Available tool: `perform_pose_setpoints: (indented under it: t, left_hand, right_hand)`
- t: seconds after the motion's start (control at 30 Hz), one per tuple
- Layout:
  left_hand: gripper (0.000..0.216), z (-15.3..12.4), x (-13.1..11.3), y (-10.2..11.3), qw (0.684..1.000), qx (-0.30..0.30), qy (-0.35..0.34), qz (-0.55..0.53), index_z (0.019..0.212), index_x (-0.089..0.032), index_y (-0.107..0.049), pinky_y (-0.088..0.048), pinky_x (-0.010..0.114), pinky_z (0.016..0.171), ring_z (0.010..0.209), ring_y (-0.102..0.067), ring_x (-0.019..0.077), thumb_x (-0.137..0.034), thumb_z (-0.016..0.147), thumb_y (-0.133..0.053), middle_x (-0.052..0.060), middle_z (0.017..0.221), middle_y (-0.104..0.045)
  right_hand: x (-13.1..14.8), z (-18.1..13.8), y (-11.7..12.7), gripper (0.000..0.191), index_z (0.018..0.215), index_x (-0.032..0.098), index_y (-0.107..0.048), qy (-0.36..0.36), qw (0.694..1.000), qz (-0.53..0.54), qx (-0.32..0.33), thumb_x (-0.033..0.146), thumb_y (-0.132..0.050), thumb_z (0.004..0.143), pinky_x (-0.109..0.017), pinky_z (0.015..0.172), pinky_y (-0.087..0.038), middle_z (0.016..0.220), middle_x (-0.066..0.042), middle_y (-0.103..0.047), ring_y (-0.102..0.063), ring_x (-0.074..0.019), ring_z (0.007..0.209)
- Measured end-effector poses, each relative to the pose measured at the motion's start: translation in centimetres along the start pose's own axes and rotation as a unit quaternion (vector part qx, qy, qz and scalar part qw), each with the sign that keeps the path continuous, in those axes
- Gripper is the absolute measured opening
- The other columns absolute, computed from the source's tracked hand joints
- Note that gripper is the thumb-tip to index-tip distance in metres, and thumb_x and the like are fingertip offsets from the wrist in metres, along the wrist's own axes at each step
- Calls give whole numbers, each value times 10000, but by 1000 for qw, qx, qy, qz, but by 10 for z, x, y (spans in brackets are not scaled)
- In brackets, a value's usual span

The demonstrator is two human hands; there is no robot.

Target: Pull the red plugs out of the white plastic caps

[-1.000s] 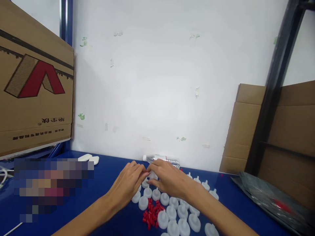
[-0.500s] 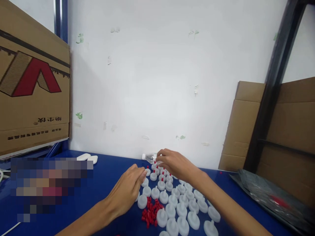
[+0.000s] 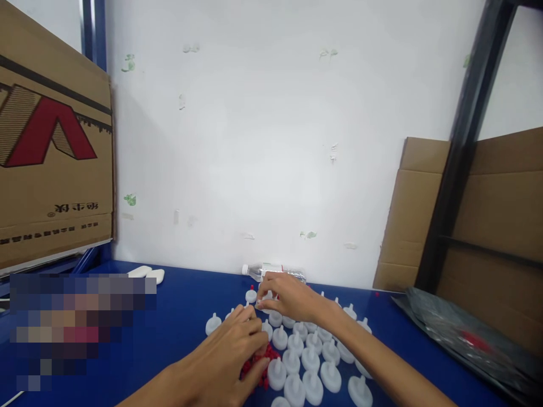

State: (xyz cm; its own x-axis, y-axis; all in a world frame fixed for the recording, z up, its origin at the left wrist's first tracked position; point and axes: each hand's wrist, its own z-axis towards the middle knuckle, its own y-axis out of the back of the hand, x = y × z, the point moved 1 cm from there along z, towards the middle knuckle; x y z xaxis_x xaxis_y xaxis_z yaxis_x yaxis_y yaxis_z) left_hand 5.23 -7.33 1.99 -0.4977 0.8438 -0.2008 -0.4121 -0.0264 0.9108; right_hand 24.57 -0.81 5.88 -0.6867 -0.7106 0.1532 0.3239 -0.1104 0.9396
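Note:
My left hand (image 3: pixel 240 350) hovers low over a pile of small red caps (image 3: pixel 271 353), its fingers bent down and the thumb apart, with red showing between them. Farther back, my right hand (image 3: pixel 286 295) has its thumb and fingers around a white round lid with a spout (image 3: pixel 267 296); its grip is partly hidden. Several more white spouted lids (image 3: pixel 310 359) stand spout up in a cluster under and beside my right forearm. One lid at the back (image 3: pixel 251 294) wears a red cap on its spout. To the left of my left hand stands another white lid (image 3: pixel 213 324).
A clear plastic bottle (image 3: pixel 254 272) lies against the white wall behind my right hand. Two white objects (image 3: pixel 156 276) rest at the back left, near a blurred-out patch. A printed carton (image 3: pixel 63 181) stands left; cardboard (image 3: pixel 403 226) and a grey plastic bag (image 3: pixel 449 333) are right.
My left hand has come down and nearer, onto the red caps. My right hand has moved slightly left and lower, to a white lid, uncovering more of the bottle. The view has shifted a little.

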Motion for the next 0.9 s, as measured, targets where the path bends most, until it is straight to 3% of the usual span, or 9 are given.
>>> perform_pose_setpoints:
  t: [0.23, 0.47, 0.7, 0.9]
  left_hand:
    - [109, -3, 3, -4, 1000, 5, 6, 7, 810, -227, -541, -386, 492, 1081, 950, -566, 232, -190, 908, -572, 16, 893, -615]
    - [98, -2, 5, -6, 1000, 13, 10, 10, 816, -230, -561, -350, 521, 1116, 1009, -572, 245, -161, 881, -586, 21, 919, -629]
    - [92, -2, 6, -5, 1000, 10, 5, 8, 874, -238, -595, -364, 502, 1085, 995, -556, 251, -150, 860, -615, 21, 933, -634]
    - [134, 2, 11, 1, 999, -34, 10, 36, 852, -216, -555, -419, 448, 944, 941, -538, 245, -143, 950, -499, 42, 908, -618]
  right_hand:
    - [-3, 2, -8, 84, 919, 205, -742, 7, 1000, 0, 28, 280, -702, 918, -248, 670, -414, 847, -12, -713, -643, -154, 767]
    - [-1, 4, -19, 87, 944, 208, -753, 4, 998, -9, 58, 235, -673, 924, -237, 733, -436, 891, -23, -765, -692, -163, 842]
    - [1, -1, 3, 210, 1032, 205, -751, -64, 994, -50, 67, 361, -632, 957, -274, 710, -446, 924, -49, -773, -703, -202, 850]
    - [-5, -7, 10, 315, 1013, 210, -779, -107, 981, -83, 137, 425, -804, 785, -293, 672, -463, 897, -59, -780, -718, -249, 838]
